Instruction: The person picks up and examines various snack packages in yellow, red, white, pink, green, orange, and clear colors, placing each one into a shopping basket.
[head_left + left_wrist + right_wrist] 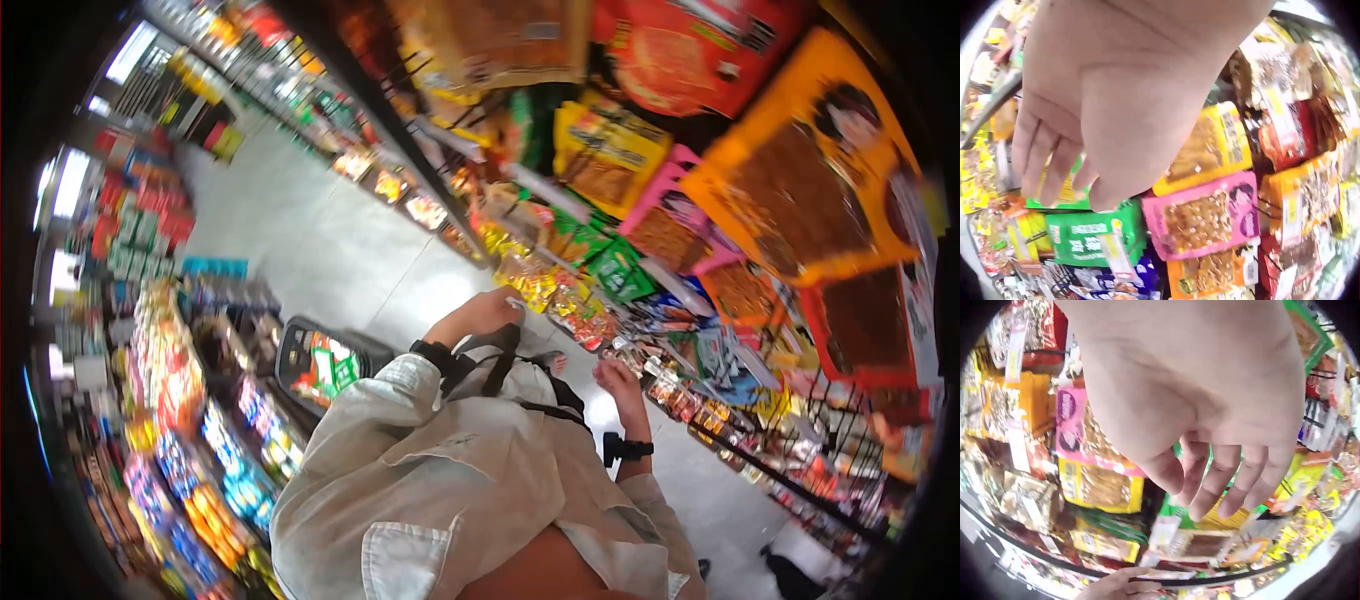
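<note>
Left grip (pixel 1116 100) loosely relaxed, seemingly empty | right grip (pixel 1200 406) fingers slightly bent, seemingly empty | green pack (pixel 1082 240) beside pink pack (pixel 1200 215) on display | likely pre-contact | grasping either would call for an edge pinch

The packets (pixel 1204 215) look like glossy plastic, the jacket (pixel 480 480) matt cloth, the floor (pixel 290 220) smooth.

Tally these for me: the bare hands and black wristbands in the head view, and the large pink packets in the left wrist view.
Bare hands: 2 (left hand, right hand)
Black wristbands: 2 (left wristband, right wristband)
Large pink packets: 1 (pink packet)
Total: 5
</note>
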`<state>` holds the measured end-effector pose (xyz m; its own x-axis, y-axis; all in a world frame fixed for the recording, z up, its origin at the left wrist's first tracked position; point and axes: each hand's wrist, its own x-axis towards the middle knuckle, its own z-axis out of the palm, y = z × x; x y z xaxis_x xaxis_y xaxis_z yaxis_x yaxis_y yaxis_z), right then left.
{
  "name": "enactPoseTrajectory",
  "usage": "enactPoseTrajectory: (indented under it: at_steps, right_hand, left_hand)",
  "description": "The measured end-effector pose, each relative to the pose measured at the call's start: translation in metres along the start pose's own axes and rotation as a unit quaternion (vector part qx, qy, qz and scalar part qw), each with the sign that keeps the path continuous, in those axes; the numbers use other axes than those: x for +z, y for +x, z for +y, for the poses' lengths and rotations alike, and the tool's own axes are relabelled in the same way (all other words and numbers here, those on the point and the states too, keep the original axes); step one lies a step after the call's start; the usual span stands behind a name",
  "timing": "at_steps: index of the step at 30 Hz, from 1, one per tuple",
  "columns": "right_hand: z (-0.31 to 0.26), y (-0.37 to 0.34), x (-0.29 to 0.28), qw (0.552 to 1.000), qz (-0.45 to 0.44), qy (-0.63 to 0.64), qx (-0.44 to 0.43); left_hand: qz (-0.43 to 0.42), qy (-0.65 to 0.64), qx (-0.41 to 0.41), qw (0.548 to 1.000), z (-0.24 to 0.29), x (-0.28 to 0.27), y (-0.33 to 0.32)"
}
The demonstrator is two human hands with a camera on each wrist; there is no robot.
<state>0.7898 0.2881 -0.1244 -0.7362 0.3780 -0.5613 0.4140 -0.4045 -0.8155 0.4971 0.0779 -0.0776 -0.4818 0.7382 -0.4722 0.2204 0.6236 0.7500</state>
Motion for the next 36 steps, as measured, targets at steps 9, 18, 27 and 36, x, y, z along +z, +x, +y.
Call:
enactPoseTrajectory:
  at_steps: [9, 18, 27, 36]
  right_hand:
    - [0.143, 0.056, 0.031, 0.931, -0.09, -0.345, 0.073]
    - [0.132, 0.097, 0.16, 0.94, 0.072, -0.121, 0.31]
    - [0.075, 0.201, 0.308, 0.929, -0.111, -0.292, 0.2]
    - [0.051, 0.355, 0.416, 0.858, -0.278, -0.342, 0.264]
  left_hand:
    - [0.29, -0.717, -0.338, 0.536, -0.381, 0.067, -0.129]
    - [0.264, -0.72, -0.368, 0.527, -0.505, 0.084, -0.234]
    - [0.406, -0.661, -0.369, 0.512, -0.533, 0.012, -0.295]
    - [0.426, -0.719, -0.365, 0.409, -0.568, 0.041, -0.304]
